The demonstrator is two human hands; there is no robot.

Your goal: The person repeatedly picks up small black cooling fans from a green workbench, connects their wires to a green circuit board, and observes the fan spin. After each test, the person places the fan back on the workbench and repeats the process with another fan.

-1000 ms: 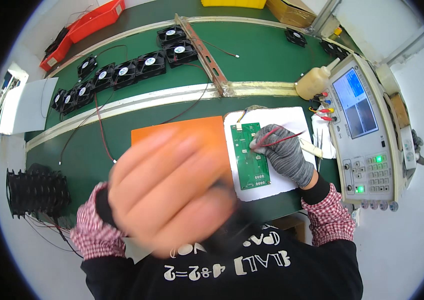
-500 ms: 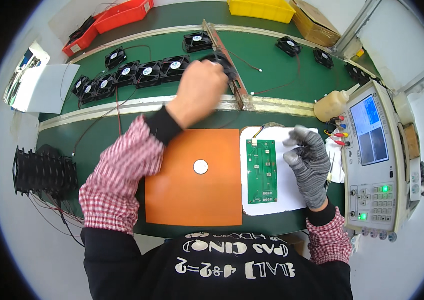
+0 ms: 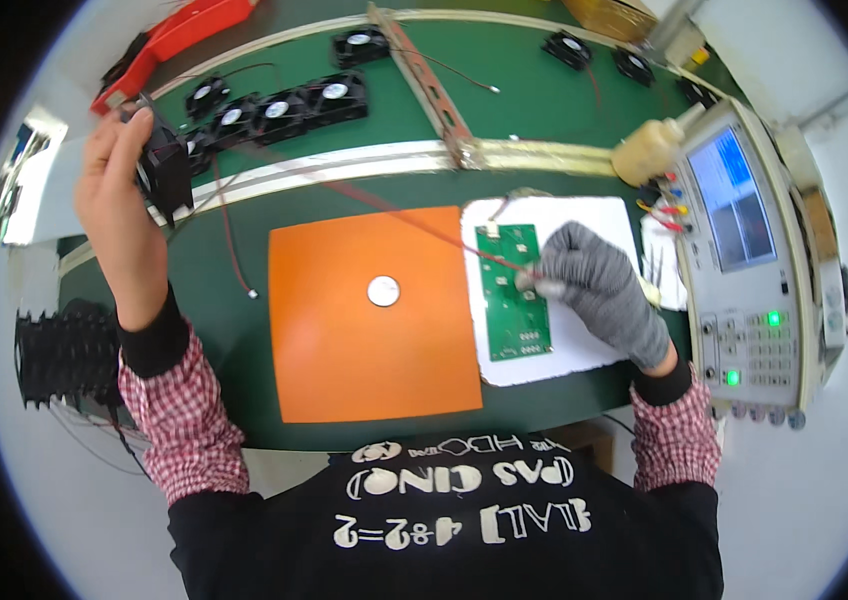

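My bare left hand (image 3: 124, 200) grips a black cooling fan (image 3: 168, 165) by its frame, raised at the far left above the bench divider. From the fan a thin reddish wire (image 3: 394, 210) stretches rightward across the orange mat (image 3: 374, 370). Its far end is pinched in the fingertips of my grey-gloved right hand (image 3: 594, 285); the connector there is mostly hidden. Those fingertips hover over the right part of a green circuit board (image 3: 512, 325), which lies on a white pad (image 3: 584, 355). A round white disc (image 3: 384, 291) sits on the orange mat.
Several black fans (image 3: 279, 112) stand in a row behind the pale divider rail (image 3: 394, 165). A stack of fans (image 3: 64, 355) is at left. On the right are a test instrument (image 3: 744, 260) with a lit screen, a plastic bottle (image 3: 649, 150) and coloured clips (image 3: 664, 208).
My left hand has carried the fan from the back middle to the far left. My right hand has closed on the wire end, and the wire is now stretched between both hands.
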